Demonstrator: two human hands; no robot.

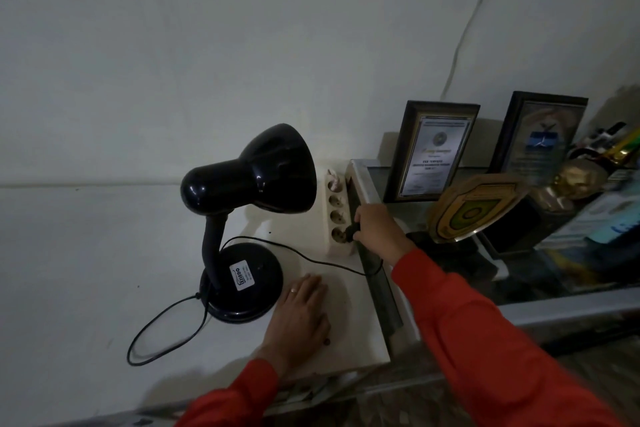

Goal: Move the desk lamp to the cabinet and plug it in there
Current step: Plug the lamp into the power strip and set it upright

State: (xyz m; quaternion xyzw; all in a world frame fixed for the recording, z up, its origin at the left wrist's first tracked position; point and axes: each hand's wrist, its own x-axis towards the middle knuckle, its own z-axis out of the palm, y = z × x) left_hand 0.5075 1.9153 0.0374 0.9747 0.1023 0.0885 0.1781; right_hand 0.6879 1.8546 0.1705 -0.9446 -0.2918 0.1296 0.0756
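Note:
A black desk lamp (242, 218) stands upright on the white cabinet top (360, 333), its shade tilted toward the wall. Its black cord (166, 329) loops off the left edge and runs right across the top. My right hand (377, 229) is closed around the lamp's black plug (355, 231), held just right of the nearest socket of a cream power strip (337, 218). Whether the pins touch the socket I cannot tell. My left hand (299, 315) lies flat, palm down, on the cabinet top just right of the lamp's round base.
A glass-topped display case (450, 204) adjoins on the right, carrying two framed certificates (433, 152), a shield plaque (478, 208) and trophies. The far socket of the strip holds a plug. A white cable (464, 42) hangs down the wall.

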